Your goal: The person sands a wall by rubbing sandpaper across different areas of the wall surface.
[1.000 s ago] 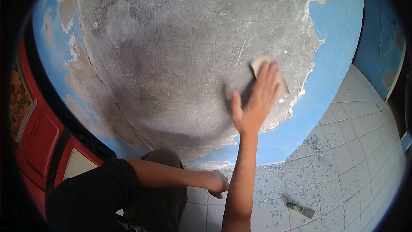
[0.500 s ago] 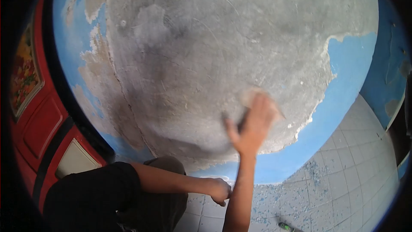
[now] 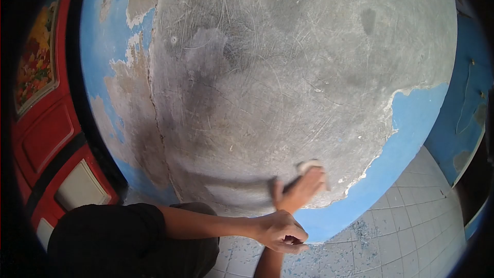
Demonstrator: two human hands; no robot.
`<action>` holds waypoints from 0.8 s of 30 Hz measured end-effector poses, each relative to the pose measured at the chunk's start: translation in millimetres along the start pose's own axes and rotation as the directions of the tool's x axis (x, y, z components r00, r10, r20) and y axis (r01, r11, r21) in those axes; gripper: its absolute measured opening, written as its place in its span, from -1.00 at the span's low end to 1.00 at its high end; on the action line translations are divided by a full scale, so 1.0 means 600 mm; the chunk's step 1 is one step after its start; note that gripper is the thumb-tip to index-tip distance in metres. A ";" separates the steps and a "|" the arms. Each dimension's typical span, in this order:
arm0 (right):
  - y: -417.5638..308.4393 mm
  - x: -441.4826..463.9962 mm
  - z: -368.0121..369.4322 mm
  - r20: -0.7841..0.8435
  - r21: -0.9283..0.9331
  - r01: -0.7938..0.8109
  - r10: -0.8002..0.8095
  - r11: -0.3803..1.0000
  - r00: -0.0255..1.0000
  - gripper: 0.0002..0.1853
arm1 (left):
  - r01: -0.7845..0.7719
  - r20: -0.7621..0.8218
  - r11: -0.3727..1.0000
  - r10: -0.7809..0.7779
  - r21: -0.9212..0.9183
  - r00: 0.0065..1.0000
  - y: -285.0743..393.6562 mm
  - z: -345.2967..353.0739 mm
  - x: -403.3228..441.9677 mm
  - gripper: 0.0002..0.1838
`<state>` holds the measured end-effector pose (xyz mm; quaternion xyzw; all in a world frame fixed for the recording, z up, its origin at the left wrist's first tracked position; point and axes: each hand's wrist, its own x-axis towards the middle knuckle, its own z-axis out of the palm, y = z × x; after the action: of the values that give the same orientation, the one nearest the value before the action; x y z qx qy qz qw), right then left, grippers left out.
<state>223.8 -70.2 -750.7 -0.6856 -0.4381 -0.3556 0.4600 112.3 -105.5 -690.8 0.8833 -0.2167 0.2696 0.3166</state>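
My right hand (image 3: 303,186) lies flat over a pale beige piece of sandpaper (image 3: 310,164), pressing it against the lower part of the wall. Its fingers point up and to the right, and the hand covers most of the sheet. The wall (image 3: 267,103) has a large bare grey patch, scratched all over, with ragged edges of blue paint. My left hand (image 3: 283,231) is closed with curled fingers and crosses in front of my right forearm. Only a dark hollow shows inside its curl.
Blue paint chips lie scattered on the tiled floor (image 3: 406,221) at the wall's foot. To the left stands a red panelled door (image 3: 43,139) with a flower picture. My bent knee (image 3: 195,237) is close to the wall. Another blue wall (image 3: 455,98) stands at right.
My right hand has slid down the wall with the sandpaper. My left hand has moved right, across my right forearm. The view has shifted, and the green-and-black object on the floor is out of sight.
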 end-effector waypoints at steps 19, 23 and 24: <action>-0.001 0.015 -0.012 -0.229 0.005 -0.078 0.077 0.997 0.970 -0.04 | -0.028 -0.032 0.988 0.023 -0.154 0.999 0.024 0.054 -0.020 -0.74; -0.049 0.029 0.005 -0.364 0.114 -0.126 0.160 0.985 0.918 -0.06 | -0.009 0.249 1.000 0.016 -0.029 0.968 0.041 0.042 -0.018 -0.81; -0.085 0.019 0.015 -0.302 0.127 -0.061 0.097 0.990 0.948 -0.06 | -0.012 0.247 1.000 0.018 -0.029 0.969 0.043 0.044 -0.015 -0.81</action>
<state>181.5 -48.6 -727.1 -0.6109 -0.3531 -0.4133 0.5755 99.8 -139.7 -702.1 0.9039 -0.2648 0.1570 0.2969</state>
